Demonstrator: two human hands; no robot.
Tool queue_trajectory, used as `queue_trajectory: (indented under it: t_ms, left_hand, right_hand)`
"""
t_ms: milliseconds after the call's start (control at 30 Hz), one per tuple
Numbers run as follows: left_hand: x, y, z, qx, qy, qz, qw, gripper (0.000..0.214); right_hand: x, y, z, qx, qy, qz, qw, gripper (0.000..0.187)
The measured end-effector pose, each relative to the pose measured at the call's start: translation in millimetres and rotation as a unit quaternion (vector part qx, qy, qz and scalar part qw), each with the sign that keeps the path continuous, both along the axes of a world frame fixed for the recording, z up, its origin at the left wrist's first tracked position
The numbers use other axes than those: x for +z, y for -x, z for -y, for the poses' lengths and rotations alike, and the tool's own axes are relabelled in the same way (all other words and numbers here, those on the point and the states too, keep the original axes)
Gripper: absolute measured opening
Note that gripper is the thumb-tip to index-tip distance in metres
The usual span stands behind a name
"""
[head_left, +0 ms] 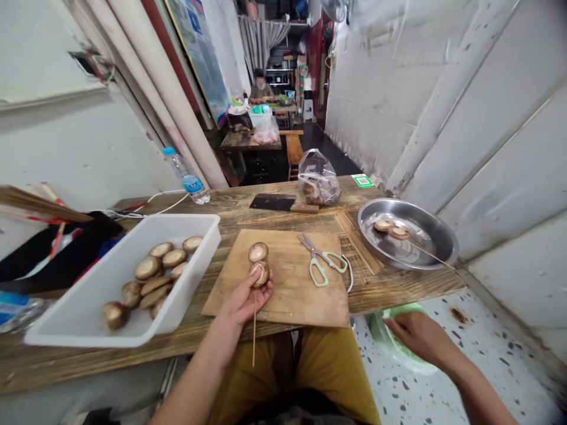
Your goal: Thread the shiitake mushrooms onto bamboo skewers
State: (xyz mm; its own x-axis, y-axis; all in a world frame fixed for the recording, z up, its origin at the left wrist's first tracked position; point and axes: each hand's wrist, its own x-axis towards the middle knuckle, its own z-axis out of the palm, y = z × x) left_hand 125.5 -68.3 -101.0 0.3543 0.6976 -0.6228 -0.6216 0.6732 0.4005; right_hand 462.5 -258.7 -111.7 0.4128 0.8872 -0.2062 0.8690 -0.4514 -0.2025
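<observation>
My left hand [250, 301] is closed around a mushroom skewer. Two brown mushroom caps [258, 252] are on its thin bamboo stick [254, 336], their pale undersides up, and the stick points down toward my lap. Under that hand lies a wooden cutting board [287, 301]; scissors [319, 265] with pale green handles rest on its right side. My right hand [416, 333] hangs off the table's edge over a light green bin [381, 327] on the floor. Its fingers are curled in, and whatever they may hold is hidden.
On the left stands a white plastic tray [199, 289] of mushrooms. A steel basin [447, 260] holds another mushroom skewer [398, 232]. Bamboo sticks [361, 248] lie between board and basin. Behind are a cleaver [272, 202], a knotted plastic bag [319, 180] and a water bottle [190, 180].
</observation>
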Motion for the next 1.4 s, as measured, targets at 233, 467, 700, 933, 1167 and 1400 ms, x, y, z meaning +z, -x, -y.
queue_trajectory:
  t_ms: [233,467,700,933,1167,1400]
  left_hand:
    - [-8.0,5,5,-0.030,-0.069,0.002,0.997,0.008]
    - [-8.4,10,14,-0.025,-0.137,0.043,0.989,0.015]
    - [7.1,12,11,-0.010,-0.115,0.092,0.989,0.012]
    - [9.6,10,9,-0.022,-0.084,0.155,0.984,0.010]
    - [1.1,4,16,-0.057,-0.111,0.186,0.975,0.019]
    - [15.2,3,21,-0.116,-0.122,0.212,0.963,0.028]
  right_hand:
    - [10.3,37,-88,0.009,0.012,0.099,0.995,0.027]
    - [8.0,16,-113,0.047,0.056,0.121,0.990,0.025]
    - [24.3,17,-90,0.038,-0.055,0.058,0.996,0.017]
    - [9.4,93,-55,0.106,-0.177,-0.215,0.955,0.043]
    - [12.1,168,-68,0.145,-0.208,-0.366,0.895,0.024]
    - [26.3,198,-100,0.151,-0.259,-0.348,0.888,0.031]
